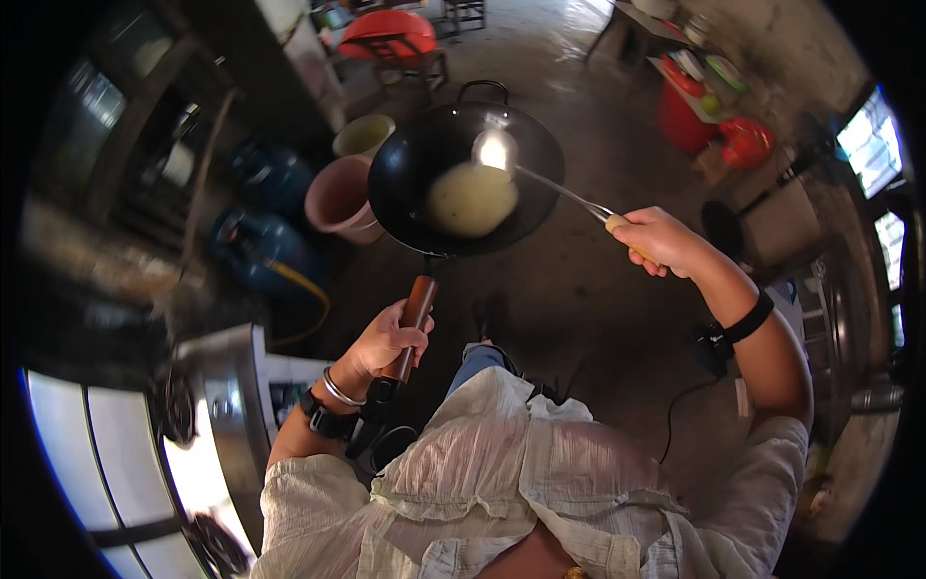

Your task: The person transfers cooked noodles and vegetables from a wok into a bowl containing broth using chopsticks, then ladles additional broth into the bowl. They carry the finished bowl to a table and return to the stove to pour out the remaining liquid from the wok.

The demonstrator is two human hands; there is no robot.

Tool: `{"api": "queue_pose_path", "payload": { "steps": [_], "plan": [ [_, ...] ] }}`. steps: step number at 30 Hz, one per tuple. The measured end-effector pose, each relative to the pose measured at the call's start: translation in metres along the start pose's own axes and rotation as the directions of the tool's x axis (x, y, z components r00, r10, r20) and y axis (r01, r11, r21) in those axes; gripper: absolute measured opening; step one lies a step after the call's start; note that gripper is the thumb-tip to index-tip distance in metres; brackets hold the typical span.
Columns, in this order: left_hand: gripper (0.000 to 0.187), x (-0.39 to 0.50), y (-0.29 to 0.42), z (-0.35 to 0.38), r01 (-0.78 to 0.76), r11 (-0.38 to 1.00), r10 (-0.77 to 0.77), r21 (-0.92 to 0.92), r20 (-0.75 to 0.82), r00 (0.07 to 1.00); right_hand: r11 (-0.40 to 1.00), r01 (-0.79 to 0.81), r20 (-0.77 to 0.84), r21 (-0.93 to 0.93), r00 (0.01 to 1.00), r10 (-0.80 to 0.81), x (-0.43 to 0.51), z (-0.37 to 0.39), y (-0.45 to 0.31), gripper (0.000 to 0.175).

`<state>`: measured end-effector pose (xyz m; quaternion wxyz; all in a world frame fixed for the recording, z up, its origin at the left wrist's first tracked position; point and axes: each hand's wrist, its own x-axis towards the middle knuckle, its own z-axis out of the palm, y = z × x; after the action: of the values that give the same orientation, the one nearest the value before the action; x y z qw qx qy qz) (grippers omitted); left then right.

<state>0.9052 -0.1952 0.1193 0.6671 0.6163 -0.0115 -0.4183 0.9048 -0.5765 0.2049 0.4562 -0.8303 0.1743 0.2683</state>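
My left hand (394,339) is closed round the brown wooden handle of a black wok (405,152), holding it up over the floor. A pool of cloudy, pale yellow liquid (470,203) lies in the wok's near part. In my right hand (662,242) is the light wooden grip of a metal ladle (561,189). The ladle's shiny round head is over the inside of the wok, at the far edge of the liquid; whether it touches the wok cannot be told.
Left of the wok stand a pink bucket (340,199), a pale yellowish bucket (365,135) and blue gas cylinders (257,250) with a yellow hose. A steel-sided stove or counter (231,420) is at lower left. Farther off are a red-topped table or stool (391,32) and a red container (680,119).
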Motion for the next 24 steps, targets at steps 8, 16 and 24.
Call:
{"api": "queue_pose_path", "payload": {
  "steps": [8,16,24],
  "plan": [
    [0.040,0.349,0.205,-0.037,0.076,0.994,-0.091,0.073,0.230,0.969,1.000,0.002,-0.061,0.006,0.998,-0.002,0.206,-0.238,-0.052,0.021],
    [0.031,0.583,0.336,-0.042,0.039,0.999,-0.040,0.010,0.269,0.962,0.997,0.001,-0.112,-0.079,0.994,-0.010,0.322,-0.420,-0.111,0.021],
    [0.029,0.843,0.518,-0.036,0.091,0.995,-0.101,0.052,0.270,0.957,0.809,0.156,-0.130,-0.567,0.952,-0.276,0.557,-0.635,-0.161,0.030]
  ]
}}
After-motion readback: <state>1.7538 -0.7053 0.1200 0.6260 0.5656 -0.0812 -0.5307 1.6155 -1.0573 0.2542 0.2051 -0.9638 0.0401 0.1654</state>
